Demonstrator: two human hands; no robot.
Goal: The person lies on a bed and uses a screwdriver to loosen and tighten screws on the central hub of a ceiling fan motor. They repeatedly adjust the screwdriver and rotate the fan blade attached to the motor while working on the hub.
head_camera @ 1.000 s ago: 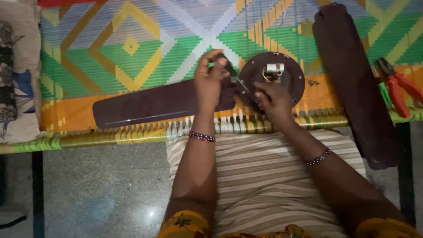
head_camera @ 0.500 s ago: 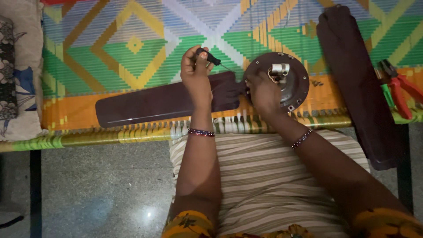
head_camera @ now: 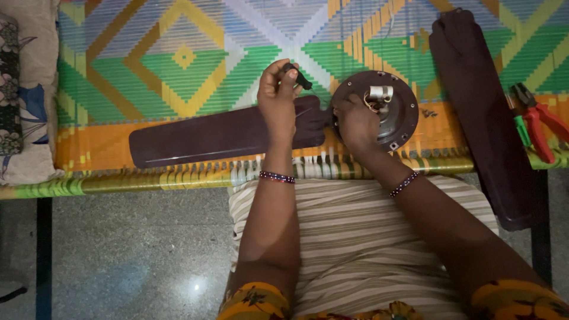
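**Both hands on a dark ceiling fan laid across a woven cot**

We see a dark brown ceiling fan lying on a brightly woven cot surface patterned in green, orange, blue and yellow diamonds. The fan's round dark brown metal motor housing sits near the cot's front edge. It lies open side up like a shallow dish, and inside it we make out a small pale cylindrical part with a tangle of thin wires beside it.

Our left hand is raised above the root of the long dark brown fan blade that stretches out to the left of the housing. Its fingers are pinched shut around the black handle of a small screwdriver-like tool, whose thin shaft slants down toward the blade's root. Our right hand rests on the left rim of the housing, fingers curled against it and gripping its edge.

A second dark brown fan blade lies apart on the right, running from the top of the cot out past its front edge. Just beyond it lie red-handled pliers and a green-handled tool, side by side. At the far left a floral cushion rests at the cot's end. Below the cot we see striped cloth over our lap and grey speckled floor.
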